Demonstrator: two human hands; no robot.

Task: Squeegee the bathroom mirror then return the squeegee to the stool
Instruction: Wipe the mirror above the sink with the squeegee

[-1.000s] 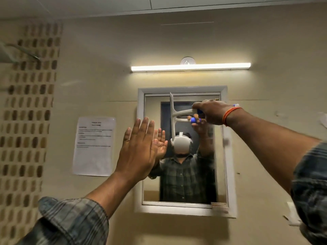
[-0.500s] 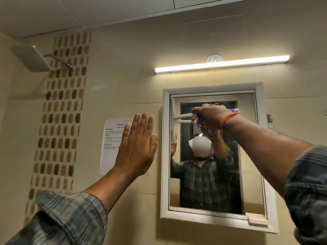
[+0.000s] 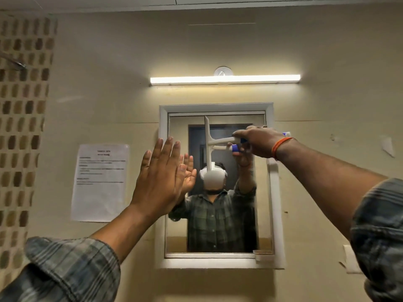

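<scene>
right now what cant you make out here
Head view only:
- stool: out of frame.
- paper notice: text too small and blurred.
- squeegee: handle mostly covered by the right hand.
- left hand: touching the mirror or not is unclear.
- shower fitting: cut off at the left edge.

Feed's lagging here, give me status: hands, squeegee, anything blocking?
Right hand grips squeegee, blade vertical on upper mirror. Left hand open, raised at frame's left edge. Nothing blocking.

White squeegee [image 3: 208, 144] blade upright on white-framed mirror [image 3: 220, 214], upper left
</scene>
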